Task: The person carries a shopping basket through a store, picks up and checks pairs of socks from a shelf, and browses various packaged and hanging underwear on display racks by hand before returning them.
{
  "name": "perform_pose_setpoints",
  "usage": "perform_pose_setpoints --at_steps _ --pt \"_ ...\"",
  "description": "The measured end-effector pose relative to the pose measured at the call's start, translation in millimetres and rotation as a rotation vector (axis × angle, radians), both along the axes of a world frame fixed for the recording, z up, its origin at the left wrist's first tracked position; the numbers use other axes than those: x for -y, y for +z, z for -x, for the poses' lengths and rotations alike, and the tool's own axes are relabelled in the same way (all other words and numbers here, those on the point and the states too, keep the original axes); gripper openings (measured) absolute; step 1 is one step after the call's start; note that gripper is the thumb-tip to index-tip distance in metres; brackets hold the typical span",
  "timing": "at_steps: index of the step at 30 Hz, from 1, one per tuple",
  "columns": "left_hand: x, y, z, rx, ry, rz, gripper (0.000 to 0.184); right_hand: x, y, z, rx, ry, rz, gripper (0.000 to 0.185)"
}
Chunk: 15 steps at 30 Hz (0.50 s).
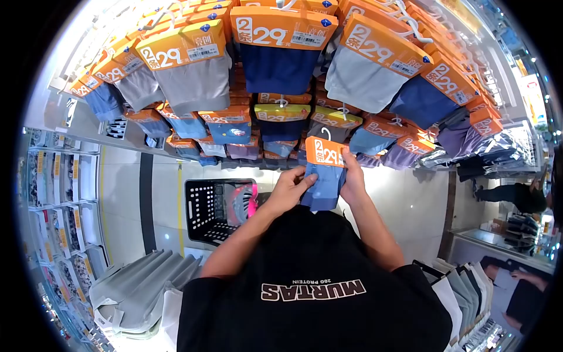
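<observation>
A blue folded garment [324,183] with an orange "29" header card and a small white hook is held up in front of my chest. My left hand [287,190] grips its left edge, thumb on the front of the fabric. On its right side, my right hand [352,176] is closed around the edge, with the thumb near the card's corner. Just beyond it hang rows of similar packs, among them a navy one [277,67] and a light grey one [363,79].
A black shopping basket [202,208] with a grey and pink item stands on the tiled floor at left. Shelves [61,205] line the far left. Grey clothes [141,287] hang at lower left, more at lower right. Another person [519,196] stands at far right.
</observation>
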<state>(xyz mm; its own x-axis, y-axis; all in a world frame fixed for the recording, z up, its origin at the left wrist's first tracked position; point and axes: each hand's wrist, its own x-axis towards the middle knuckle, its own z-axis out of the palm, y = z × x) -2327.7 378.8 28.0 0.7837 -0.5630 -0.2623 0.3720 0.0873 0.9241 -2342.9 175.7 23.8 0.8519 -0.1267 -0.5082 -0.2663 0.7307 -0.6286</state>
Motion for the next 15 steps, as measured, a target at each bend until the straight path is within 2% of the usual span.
perform_pose_setpoints --at_steps 3,4,7,11,13,15 --pt "12.5 22.3 2.5 -0.035 0.002 0.06 0.021 -0.4 -25.5 12.2 -0.063 0.053 0.048 0.042" --pt "15.6 24.5 2.9 -0.03 0.019 0.057 0.021 -6.4 -33.2 16.2 -0.094 0.026 0.255 0.047" --pt "20.7 9.7 2.9 -0.067 0.141 0.059 0.018 -0.5 -61.6 23.4 0.066 0.116 0.809 0.047" --pt "12.9 2.7 4.4 -0.081 0.314 -0.004 0.019 -7.4 -11.9 27.3 0.05 0.179 0.807 0.042" --pt "6.8 1.8 3.5 -0.037 0.343 -0.083 0.02 -15.2 7.0 33.0 0.206 0.248 0.886 0.048" --pt "5.0 3.1 3.1 -0.042 0.366 -0.059 0.021 -28.6 21.2 39.5 0.394 0.312 0.987 0.051"
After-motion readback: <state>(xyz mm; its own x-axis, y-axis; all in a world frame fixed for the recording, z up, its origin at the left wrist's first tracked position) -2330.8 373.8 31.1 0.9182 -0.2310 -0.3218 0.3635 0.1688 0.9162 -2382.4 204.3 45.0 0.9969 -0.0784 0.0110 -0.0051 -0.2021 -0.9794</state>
